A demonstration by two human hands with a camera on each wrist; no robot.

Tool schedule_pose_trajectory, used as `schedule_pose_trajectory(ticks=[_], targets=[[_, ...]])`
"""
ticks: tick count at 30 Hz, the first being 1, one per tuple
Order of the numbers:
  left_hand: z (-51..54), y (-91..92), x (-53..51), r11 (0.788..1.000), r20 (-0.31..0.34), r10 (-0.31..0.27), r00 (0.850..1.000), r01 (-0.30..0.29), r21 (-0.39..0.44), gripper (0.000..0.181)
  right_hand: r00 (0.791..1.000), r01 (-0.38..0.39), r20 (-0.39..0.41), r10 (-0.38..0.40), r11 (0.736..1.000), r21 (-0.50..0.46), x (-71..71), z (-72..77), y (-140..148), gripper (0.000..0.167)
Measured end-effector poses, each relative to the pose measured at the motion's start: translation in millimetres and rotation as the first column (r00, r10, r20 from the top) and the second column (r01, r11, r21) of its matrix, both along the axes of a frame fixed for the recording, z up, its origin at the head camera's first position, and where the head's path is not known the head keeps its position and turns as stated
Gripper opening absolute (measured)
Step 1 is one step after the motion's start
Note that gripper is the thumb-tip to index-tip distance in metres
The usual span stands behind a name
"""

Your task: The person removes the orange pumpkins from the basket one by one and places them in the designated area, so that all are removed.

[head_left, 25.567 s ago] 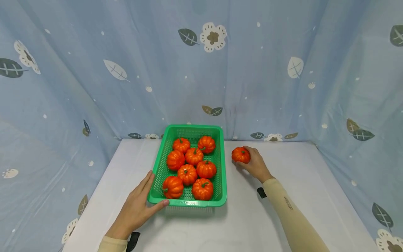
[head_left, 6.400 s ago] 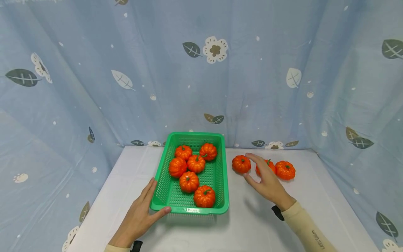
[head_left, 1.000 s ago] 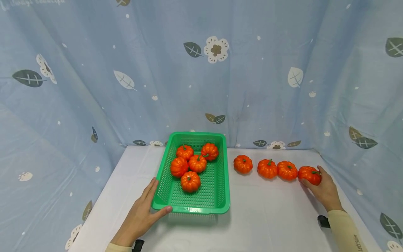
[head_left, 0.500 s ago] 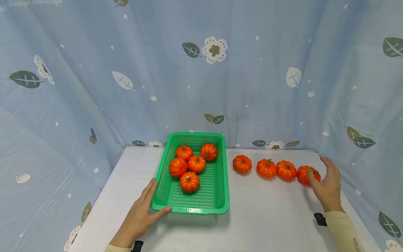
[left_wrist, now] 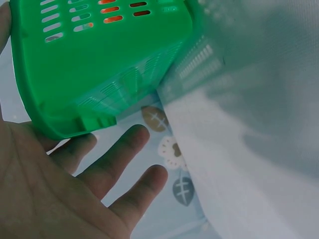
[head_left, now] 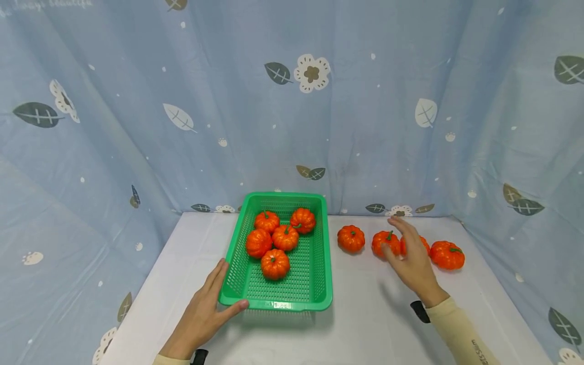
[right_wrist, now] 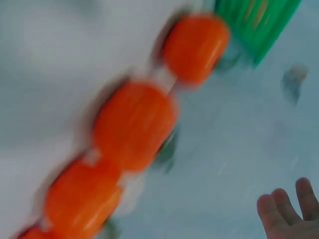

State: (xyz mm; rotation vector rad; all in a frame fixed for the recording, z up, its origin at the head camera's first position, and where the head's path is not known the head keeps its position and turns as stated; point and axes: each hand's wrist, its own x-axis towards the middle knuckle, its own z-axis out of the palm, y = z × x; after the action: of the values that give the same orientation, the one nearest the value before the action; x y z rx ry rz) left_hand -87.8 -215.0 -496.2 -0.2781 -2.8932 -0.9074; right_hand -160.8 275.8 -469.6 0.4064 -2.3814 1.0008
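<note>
My left hand (head_left: 199,309) rests against the near left corner of the green basket (head_left: 292,305), thumb on the front rim, fingers straight along the side. Several small orange pumpkins (head_left: 275,264) lie inside it. Right of the basket, more pumpkins form a row: one stands a little apart (head_left: 351,239), and the far right one (head_left: 447,255) has a green stem. Above the row's middle hovers my right hand (head_left: 415,263), fingers spread and holding nothing, partly covering a pumpkin. The right wrist view shows the row blurred, with fingers (right_wrist: 286,209) at the lower right.
A white-covered table (head_left: 365,314) carries everything. Behind it and at both sides hangs a blue curtain (head_left: 356,126) with leaf and flower prints, meeting the table's back edge just behind the basket and the row.
Several pumpkins have left the basket for the row since the earliest frame. In the last second my right hand let go of the far right pumpkin and moved left. My left hand stayed at the basket.
</note>
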Motion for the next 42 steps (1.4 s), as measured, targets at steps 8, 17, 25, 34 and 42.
schedule_pose_trajectory(ticks=[8, 17, 25, 34, 42], targets=[[-1.0, -0.5, -1.7, 1.0, 0.004, -0.003, 1.0, 0.003, 0.007, 0.105, 0.957, -0.283, 0.093, 0.274, 0.955, 0.09, 2.0, 5.7, -78, 0.07], [-0.1, 0.0, -0.7, 1.0, 0.015, -0.001, 1.0, 0.001, 0.008, 0.105, 0.887, -0.461, 0.127, 0.444, 0.867, 0.187, -8.8, 15.9, -141, 0.067], [1.5, 0.7, 0.0, 1.0, 0.015, 0.002, 1.0, -0.002, 0.008, 0.104, 0.842, -0.535, 0.251, 0.478, 0.803, 0.264, -23.5, 11.5, -178, 0.068], [1.9, 2.5, 0.9, 1.0, 0.004, -0.011, 1.0, 0.011, 0.007, 0.102, 0.808, -0.58, 0.335, 0.485, 0.754, 0.308, -33.4, 6.6, -204, 0.073], [2.3, 1.8, 2.3, 1.0, 0.018, -0.011, 1.0, 0.011, 0.005, 0.103, 0.795, -0.588, 0.41, 0.447, 0.735, 0.338, -45.2, -6.3, -213, 0.078]])
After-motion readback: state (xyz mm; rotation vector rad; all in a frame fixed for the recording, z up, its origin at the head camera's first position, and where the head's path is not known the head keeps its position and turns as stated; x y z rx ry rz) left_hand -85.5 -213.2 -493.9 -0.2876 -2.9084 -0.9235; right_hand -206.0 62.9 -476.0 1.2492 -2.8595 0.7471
